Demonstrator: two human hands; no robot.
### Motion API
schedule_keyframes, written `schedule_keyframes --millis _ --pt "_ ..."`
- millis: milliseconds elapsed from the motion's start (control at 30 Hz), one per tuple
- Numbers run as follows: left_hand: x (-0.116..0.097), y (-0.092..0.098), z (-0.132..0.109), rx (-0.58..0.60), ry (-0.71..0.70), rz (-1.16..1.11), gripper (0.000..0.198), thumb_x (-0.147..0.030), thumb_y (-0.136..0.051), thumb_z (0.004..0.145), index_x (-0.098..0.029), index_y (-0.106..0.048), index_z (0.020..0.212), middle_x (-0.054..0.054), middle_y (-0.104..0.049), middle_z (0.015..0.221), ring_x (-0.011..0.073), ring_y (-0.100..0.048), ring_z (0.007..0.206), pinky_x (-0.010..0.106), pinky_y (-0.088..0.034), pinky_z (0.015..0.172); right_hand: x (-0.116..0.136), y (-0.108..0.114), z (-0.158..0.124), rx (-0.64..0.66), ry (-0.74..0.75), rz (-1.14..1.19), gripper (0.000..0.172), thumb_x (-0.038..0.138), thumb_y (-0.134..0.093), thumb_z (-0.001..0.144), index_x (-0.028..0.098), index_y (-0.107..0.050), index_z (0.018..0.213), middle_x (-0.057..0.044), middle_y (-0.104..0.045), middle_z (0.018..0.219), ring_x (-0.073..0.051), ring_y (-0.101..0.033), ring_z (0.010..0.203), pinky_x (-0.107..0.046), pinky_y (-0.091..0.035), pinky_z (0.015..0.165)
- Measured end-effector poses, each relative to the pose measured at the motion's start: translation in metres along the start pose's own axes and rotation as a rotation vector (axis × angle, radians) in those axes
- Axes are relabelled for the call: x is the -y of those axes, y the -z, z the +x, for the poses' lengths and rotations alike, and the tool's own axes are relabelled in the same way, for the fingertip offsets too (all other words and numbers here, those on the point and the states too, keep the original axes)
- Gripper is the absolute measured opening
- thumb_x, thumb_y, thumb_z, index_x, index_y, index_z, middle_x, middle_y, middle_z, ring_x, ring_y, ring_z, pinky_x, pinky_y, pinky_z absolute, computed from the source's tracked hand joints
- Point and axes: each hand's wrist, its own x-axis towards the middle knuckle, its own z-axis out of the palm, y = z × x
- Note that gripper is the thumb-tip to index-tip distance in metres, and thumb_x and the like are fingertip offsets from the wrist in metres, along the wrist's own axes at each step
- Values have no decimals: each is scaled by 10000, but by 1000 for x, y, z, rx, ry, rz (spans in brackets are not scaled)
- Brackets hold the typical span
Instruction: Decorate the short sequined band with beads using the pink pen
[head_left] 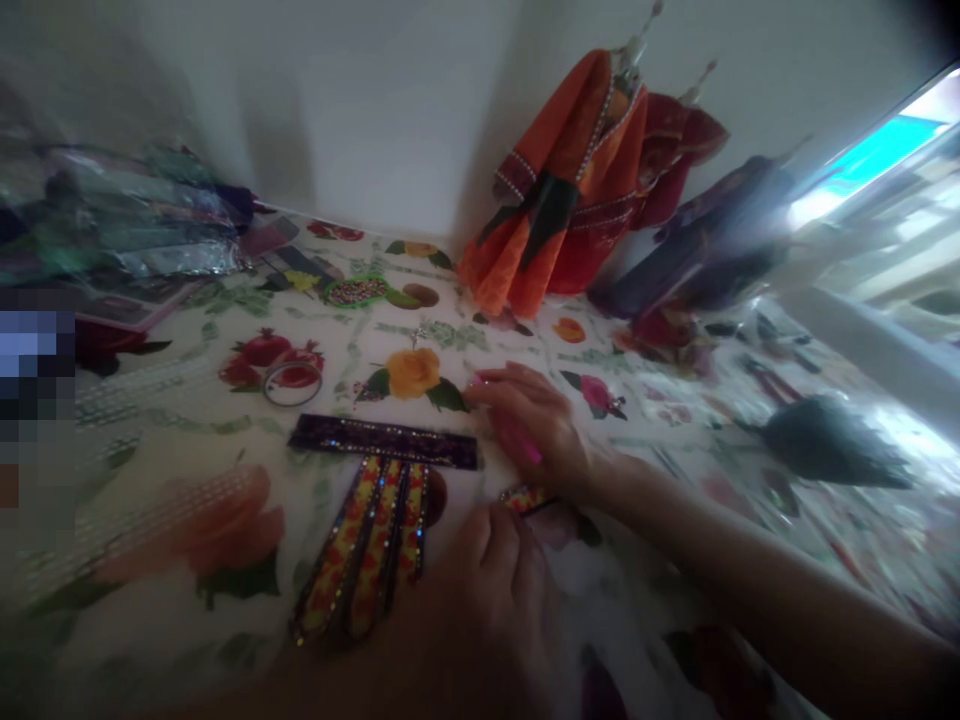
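In the lower middle is my left hand, its fingers curled closed around one end of a small yellow-and-red strip with a dark, beaded edge. Much of that strip is hidden by my hands. Just beyond, my right hand is bent, fingers drawn together. A pink patch shows at its fingers; blur hides whether this is a nail or a held thing. To the left lies a dark purple trim strip with shiny stones along its edges. Several similar yellow-and-red strips fan out below it, partly behind my left arm.
A clear ring and a green-rimmed oval of beads lie on the flowered tablecloth. Small orange and red garments stand by the wall. Plastic-wrapped packets are at left, a dark grey bundle at right.
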Motion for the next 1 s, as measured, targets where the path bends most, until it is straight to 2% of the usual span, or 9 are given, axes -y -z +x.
schedule_keyframes --millis 133,333,500,600,700,800,1000 --pt "-2 -1 -2 35 13 -7 280 -201 -485 933 -36 -673 1058 176 -733 1034 325 -678 958 443 -444 846 -2 4 5 -22 -77 40 315 114 -453 934 173 -554 1226 -122 -647 1185 -222 -571 1191 -419 -483 1014" --pt "-4 -6 -6 16 1 11 288 -217 -493 944 -28 -658 1085 175 -726 1042 332 -669 972 461 -432 869 -2 1 16 69 -85 47 367 104 -467 905 155 -531 1263 -142 -622 1232 -240 -543 1218 -431 -474 1020" --pt "-3 -4 -4 27 0 -6 286 -201 -496 941 -19 -665 1085 184 -727 1044 331 -674 967 455 -429 862 -3 3 1 55 -21 11 343 102 -456 925 142 -540 1255 -148 -651 1180 -252 -538 1231 -470 -435 1061" --pt "-1 -2 -3 30 -1 -9 286 -168 -458 942 -21 -662 1079 187 -726 1060 336 -673 984 460 -423 872 -3 8 -11 21 -78 68 372 90 -462 916 178 -546 1268 -123 -636 1212 -240 -540 1229 -459 -447 1053" --pt "0 0 -2 65 -4 -7 315 -161 -419 950 -16 -655 1100 189 -723 1075 327 -676 990 451 -423 880 0 13 -13 -64 -194 153 329 101 -475 930 202 -573 1229 -84 -661 1156 -192 -622 1091 -359 -517 951" --pt "2 1 -2 81 -27 4 311 -175 -436 948 -13 -648 1107 190 -725 1064 318 -681 974 439 -431 868 3 15 -7 -140 -268 179 242 107 -502 941 209 -607 1133 -36 -699 1034 -137 -668 928 -264 -536 847" --pt "0 -3 -4 41 -19 -3 285 -192 -515 932 -9 -638 1114 194 -721 1059 324 -670 977 455 -431 869 0 14 2 -166 -368 201 162 157 -568 928 215 -605 1075 -3 -707 906 -125 -664 789 -257 -526 751"
